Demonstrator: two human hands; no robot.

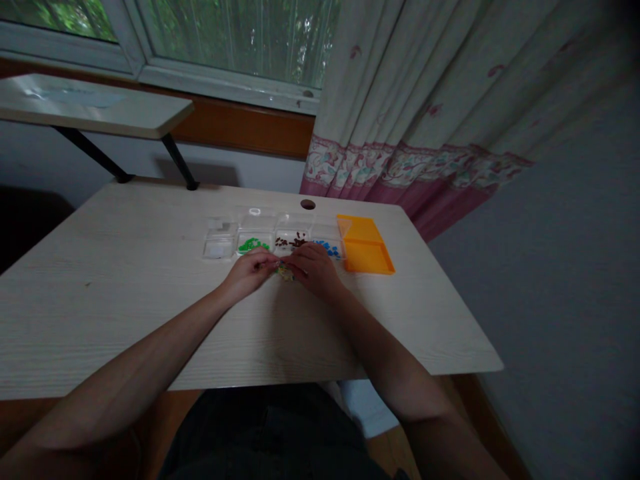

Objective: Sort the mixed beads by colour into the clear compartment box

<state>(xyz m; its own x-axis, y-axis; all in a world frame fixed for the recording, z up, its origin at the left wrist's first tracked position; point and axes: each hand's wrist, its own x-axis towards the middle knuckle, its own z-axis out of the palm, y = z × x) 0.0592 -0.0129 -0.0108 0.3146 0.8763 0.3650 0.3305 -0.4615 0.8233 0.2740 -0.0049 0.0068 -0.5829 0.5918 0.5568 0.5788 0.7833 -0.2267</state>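
Observation:
My left hand and my right hand meet over the desk with their fingertips pinched close together. Whatever they pinch is too small to make out. Just beneath the fingers lies a small pile of yellowish and mixed-colour pieces. Beyond my hands stand open clear plastic boxes. One holds small green pieces, one dark brown pieces, and one blue pieces, partly covered by my right hand. A smaller clear box sits at the left of the row.
An open orange box stands at the right end of the row. Behind it, the pale wooden desk has a round cable hole. A raised shelf on black legs is at the back left. A curtain hangs behind the desk.

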